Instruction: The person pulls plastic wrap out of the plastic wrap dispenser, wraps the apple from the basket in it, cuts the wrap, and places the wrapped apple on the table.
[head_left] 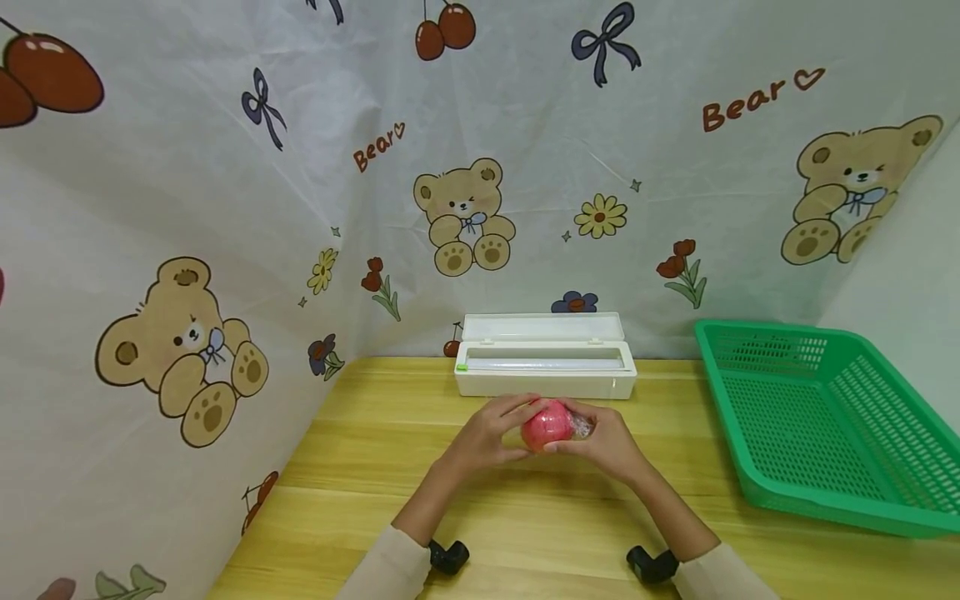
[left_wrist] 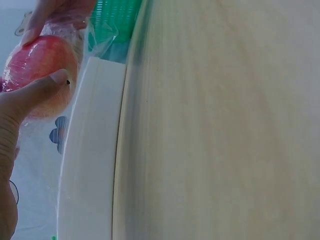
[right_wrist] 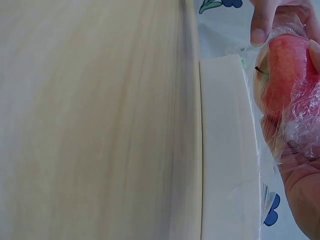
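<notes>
A red apple (head_left: 547,425) with clear plastic wrap around it is held up between both hands over the table's middle. My left hand (head_left: 487,436) grips it from the left, its thumb (left_wrist: 42,92) near the small dark spot on the fruit. From the other side my right hand (head_left: 606,442) holds it, fingers above and thumb below. The wrap (right_wrist: 305,122) is bunched up on the right-hand side of the apple. In the right wrist view the apple's stem points toward the left hand. Part of the right palm is hidden behind the film.
Behind the hands stands a white wrap dispenser box (head_left: 545,383), its lid (head_left: 542,327) raised and a roll inside. A green plastic basket (head_left: 817,492) occupies the right side of the wooden table (head_left: 360,475). A printed cloth (head_left: 525,125) hangs at the back and left.
</notes>
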